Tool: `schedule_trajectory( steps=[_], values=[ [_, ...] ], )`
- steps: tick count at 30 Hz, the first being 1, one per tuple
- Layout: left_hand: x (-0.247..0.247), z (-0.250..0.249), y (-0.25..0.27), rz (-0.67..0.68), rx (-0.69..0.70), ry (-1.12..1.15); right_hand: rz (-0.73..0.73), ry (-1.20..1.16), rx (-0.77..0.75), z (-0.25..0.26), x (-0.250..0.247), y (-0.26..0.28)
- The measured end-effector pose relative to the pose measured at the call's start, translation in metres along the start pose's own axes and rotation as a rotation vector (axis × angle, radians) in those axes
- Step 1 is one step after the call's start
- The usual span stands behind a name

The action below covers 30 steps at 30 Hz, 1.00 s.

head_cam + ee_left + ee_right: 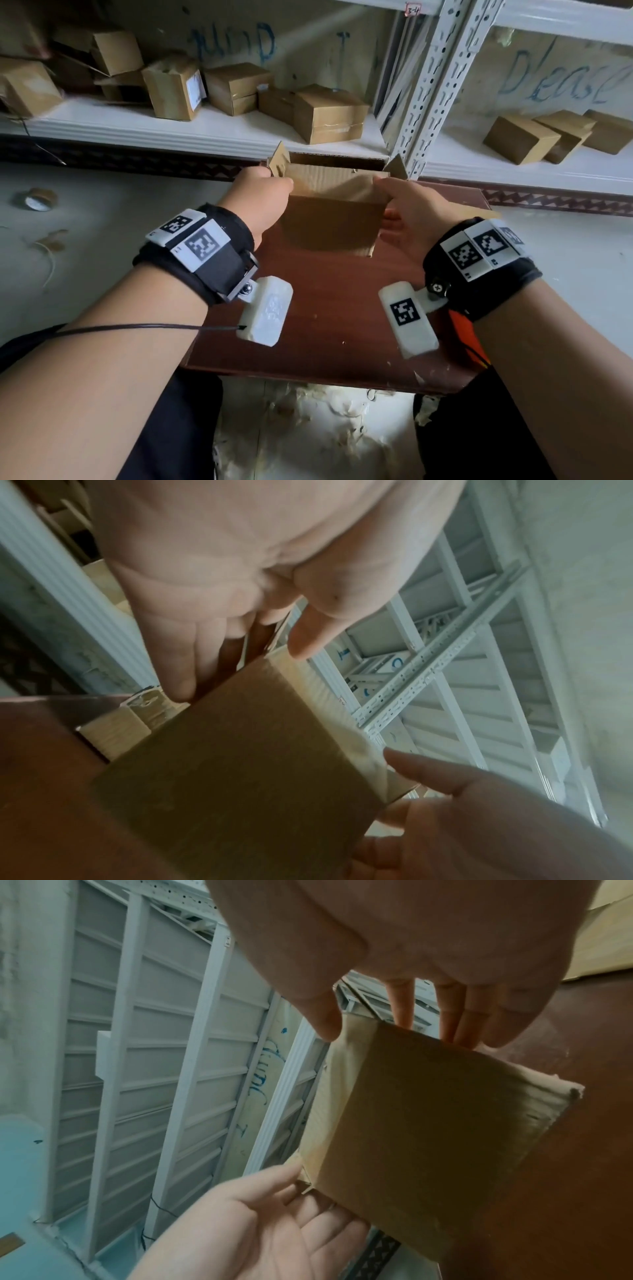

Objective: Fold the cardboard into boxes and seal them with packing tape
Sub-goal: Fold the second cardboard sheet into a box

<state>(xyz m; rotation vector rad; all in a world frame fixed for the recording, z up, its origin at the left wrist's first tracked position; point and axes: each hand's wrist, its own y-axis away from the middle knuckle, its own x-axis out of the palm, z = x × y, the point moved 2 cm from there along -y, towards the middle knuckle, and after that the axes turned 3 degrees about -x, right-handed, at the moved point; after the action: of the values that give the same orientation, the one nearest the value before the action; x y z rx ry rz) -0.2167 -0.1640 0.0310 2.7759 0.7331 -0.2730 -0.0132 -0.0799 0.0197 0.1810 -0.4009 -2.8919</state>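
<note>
A small brown cardboard box (331, 222) stands on a dark wooden board (325, 325). Its near top flap is folded down, and two end flaps stick up at the far corners. My left hand (270, 192) grips the box's left end, thumb on the folded flap and fingers down the side (219, 631). My right hand (394, 198) grips the right end the same way (394, 1015). In the wrist views the box's near wall (240, 750) (428, 1137) fills the middle. A roll of brown packing tape (37, 198) lies on the floor far to the left.
White metal shelves (205, 130) behind the board hold several folded boxes (329, 114), with more at the right (524, 138). A slotted shelf upright (442, 85) rises just beyond the box. An orange object (466, 335) shows under my right wrist. Paper scraps litter the floor (325, 411).
</note>
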Motion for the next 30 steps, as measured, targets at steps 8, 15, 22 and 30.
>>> schedule_trajectory(
  steps=[8,15,22,30],
  values=[
    [-0.010,0.008,-0.010,0.190,-0.231,0.288,0.092,-0.036,0.194,-0.016,0.032,-0.029],
    [-0.011,0.021,-0.027,0.250,-0.416,0.159,0.159,-0.107,0.295,-0.043,0.037,-0.051],
    [-0.024,0.015,-0.054,0.175,-0.460,0.182,0.228,-0.193,0.278,-0.047,0.047,-0.064],
    [-0.028,0.020,-0.071,0.068,-0.394,0.252,0.173,-0.118,0.095,-0.047,0.067,-0.072]
  ],
)
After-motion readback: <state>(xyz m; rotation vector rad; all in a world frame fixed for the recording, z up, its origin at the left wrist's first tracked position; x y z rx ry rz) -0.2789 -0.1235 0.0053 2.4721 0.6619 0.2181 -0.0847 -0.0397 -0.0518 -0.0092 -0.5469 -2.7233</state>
